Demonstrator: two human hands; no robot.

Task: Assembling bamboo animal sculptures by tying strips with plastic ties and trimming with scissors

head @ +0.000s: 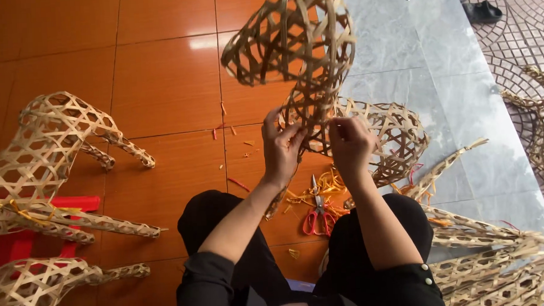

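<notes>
open-weave bamboo basket (291,42), empty, between left hand (281,149) and right hand (349,145)

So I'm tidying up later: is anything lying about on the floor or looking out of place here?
Yes. Orange and yellow strip offcuts lie scattered across the floor tiles, and red-handled scissors sit in a tangle of yellow strips between the knees. Both the left hand and right hand grip the woven bamboo frame.

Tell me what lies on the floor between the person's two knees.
In the head view, red-handled scissors lie on the orange tiled floor between the knees, among loose yellow strips and small bamboo scraps, below both hands working on the woven bamboo frame.
</notes>
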